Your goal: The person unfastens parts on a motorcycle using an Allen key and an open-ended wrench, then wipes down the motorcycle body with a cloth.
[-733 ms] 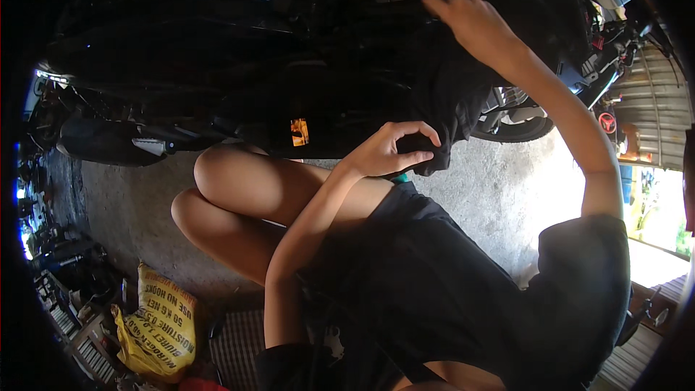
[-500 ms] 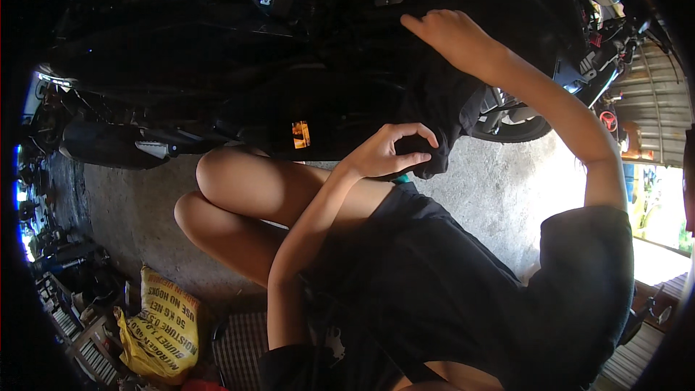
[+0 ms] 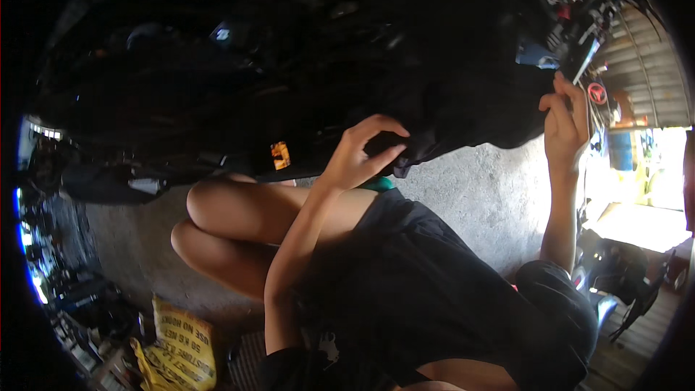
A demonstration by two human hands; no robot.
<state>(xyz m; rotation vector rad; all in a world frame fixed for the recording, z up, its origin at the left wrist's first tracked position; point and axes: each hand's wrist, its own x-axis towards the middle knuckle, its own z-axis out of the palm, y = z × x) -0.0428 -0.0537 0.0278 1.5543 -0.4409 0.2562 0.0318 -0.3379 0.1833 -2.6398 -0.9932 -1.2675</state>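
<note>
A black cloth (image 3: 470, 105) lies across the right part of a dark motorbike (image 3: 195, 94); its lower edge hangs in folds above the floor. My left hand (image 3: 356, 158) is at the bunched near edge, thumb and forefinger curled around the fabric in front of my thigh. Farther right, my right hand (image 3: 567, 127) is raised at the cloth's right end, fingers bent onto its edge. The dark fabric blends into the bike, so its far outline is hard to make out.
Grey concrete floor (image 3: 470, 188) runs between my body and the bike. A yellow printed sack (image 3: 184, 347) stands at lower left beside a checked surface (image 3: 248, 362). Dark clutter lines the left side. A corrugated metal wall (image 3: 644, 65) and bright doorway are at right.
My right hand has moved right and nearer, drawing the cloth out over the wheel that showed before. My left hand stays at the near edge, its fingertips closer together. The view has shifted slightly.
</note>
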